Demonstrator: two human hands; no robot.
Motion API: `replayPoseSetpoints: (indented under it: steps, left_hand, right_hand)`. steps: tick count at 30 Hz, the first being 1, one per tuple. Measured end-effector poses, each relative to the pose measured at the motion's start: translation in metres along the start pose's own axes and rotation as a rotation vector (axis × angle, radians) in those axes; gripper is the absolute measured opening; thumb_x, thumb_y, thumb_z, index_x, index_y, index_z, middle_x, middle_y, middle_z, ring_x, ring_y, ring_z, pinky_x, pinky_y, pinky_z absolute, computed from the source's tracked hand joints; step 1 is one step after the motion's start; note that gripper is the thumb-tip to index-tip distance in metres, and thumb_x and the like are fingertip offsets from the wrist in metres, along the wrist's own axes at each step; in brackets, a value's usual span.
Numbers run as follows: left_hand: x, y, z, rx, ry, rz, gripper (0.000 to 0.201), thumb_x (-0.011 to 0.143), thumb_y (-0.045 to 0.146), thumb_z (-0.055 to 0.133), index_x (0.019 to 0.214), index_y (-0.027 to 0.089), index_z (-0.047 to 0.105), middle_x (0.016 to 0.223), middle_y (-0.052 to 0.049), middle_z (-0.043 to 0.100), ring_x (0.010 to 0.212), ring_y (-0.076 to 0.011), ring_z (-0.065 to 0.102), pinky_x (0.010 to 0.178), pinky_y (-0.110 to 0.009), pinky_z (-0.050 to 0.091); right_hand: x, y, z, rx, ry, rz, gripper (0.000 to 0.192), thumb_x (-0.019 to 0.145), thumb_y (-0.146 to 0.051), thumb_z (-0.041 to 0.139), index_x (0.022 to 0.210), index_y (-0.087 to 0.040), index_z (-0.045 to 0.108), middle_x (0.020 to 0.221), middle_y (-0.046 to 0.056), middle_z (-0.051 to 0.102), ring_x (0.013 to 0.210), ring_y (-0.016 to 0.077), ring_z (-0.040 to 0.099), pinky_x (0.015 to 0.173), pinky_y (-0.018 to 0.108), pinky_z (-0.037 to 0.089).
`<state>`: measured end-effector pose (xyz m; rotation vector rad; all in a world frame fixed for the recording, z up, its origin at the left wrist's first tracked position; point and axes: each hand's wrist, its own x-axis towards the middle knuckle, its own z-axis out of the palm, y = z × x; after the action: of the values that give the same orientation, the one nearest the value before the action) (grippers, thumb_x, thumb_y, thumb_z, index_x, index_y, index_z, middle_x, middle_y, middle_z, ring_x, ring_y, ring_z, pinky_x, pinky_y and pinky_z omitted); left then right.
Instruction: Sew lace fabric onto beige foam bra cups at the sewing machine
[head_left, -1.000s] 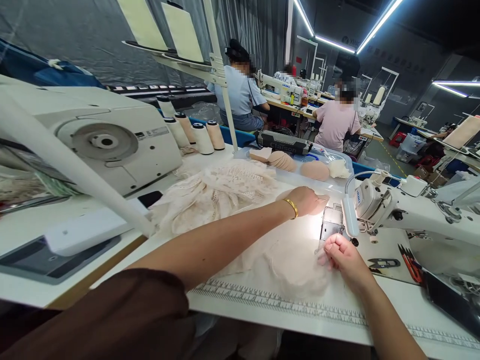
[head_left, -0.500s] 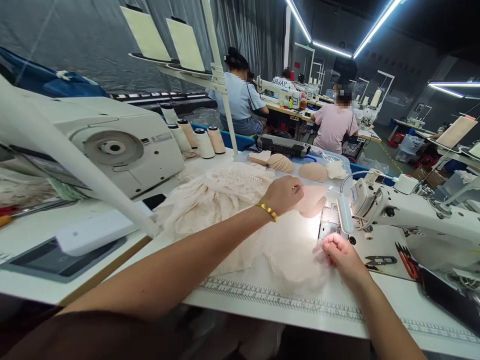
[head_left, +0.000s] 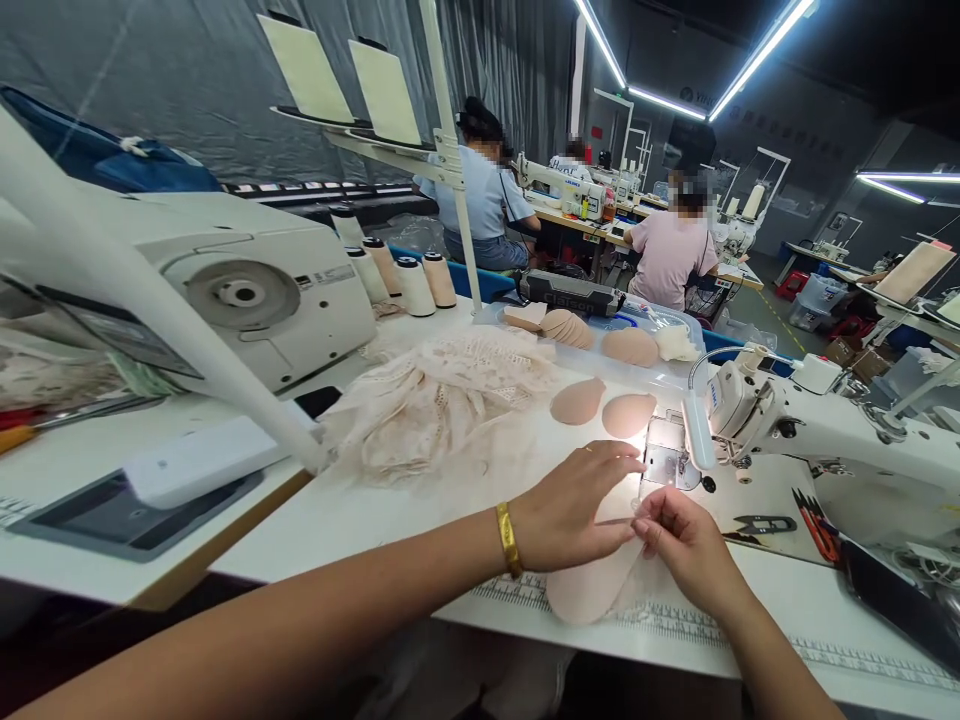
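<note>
My left hand (head_left: 574,510), with a gold bracelet (head_left: 508,540) on its wrist, hovers over or rests on a beige fabric piece (head_left: 589,590), fingers stretched and thumb apart. Beside it my right hand (head_left: 682,535) pinches what looks like the sheer edge of that piece. The piece has a smooth rounded end toward me and lies partly over the ruler strip; my left hand hides much of it. Just beyond the hands is the lit needle plate (head_left: 671,465) of a sewing machine (head_left: 795,410). Two teardrop bra cup pads (head_left: 577,401) (head_left: 628,415) lie behind my left hand.
Cream lace (head_left: 457,390) is heaped left of the pads. A clear tray (head_left: 682,362) at the back holds more pads. Thread snips (head_left: 765,524), orange-handled tools (head_left: 817,525) and a dark phone-like object (head_left: 900,600) lie right. Thread cones (head_left: 414,287) stand behind; co-workers sit beyond.
My left hand has come from the pads at the back toward me, beside my right hand, and its fingers have spread. The two pads now lie uncovered. The beige piece has shifted under my hands.
</note>
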<state>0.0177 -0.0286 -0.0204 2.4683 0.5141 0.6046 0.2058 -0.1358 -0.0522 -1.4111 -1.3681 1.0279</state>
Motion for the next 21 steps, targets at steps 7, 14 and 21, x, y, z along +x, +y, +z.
replayPoseSetpoints:
  steps: [7, 14, 21]
  left_hand:
    - [0.016, -0.017, -0.029, 0.196, -0.17, 0.098, 0.008, 0.083, 0.018, 0.063, 0.084, 0.02, 0.055, 0.066, 0.005, 0.06, 0.06, -0.0145, 0.057, 0.056, -0.025, 0.036]
    - [0.012, -0.022, -0.03, 0.619, -0.111, 0.448, 0.015, 0.086, 0.02, 0.069, 0.082, 0.02, 0.055, 0.078, -0.002, 0.065, 0.073, -0.0205, 0.059, 0.07, -0.033, 0.041]
    - [0.048, -0.029, 0.03, 0.58, -0.143, 0.597, 0.019, 0.077, 0.002, 0.064, 0.073, 0.018, 0.055, 0.075, -0.002, 0.063, 0.069, -0.0193, 0.056, 0.064, -0.034, 0.041]
  right_hand:
    - [-0.015, -0.016, 0.003, -0.604, 0.411, -0.68, 0.018, 0.097, -0.01, 0.054, 0.103, -0.024, 0.064, 0.088, 0.003, 0.07, 0.078, 0.016, 0.067, 0.067, 0.026, 0.052]
    - [0.02, 0.013, -0.016, -1.047, 0.167, -0.872, 0.028, 0.099, -0.007, 0.044, 0.104, -0.021, 0.068, 0.09, 0.005, 0.072, 0.079, 0.0176, 0.066, 0.069, 0.027, 0.052]
    - [0.02, 0.036, -0.061, -1.143, -0.109, -0.732, 0.031, 0.102, -0.01, 0.043, 0.112, -0.026, 0.067, 0.101, 0.005, 0.072, 0.085, 0.0188, 0.064, 0.073, 0.03, 0.05]
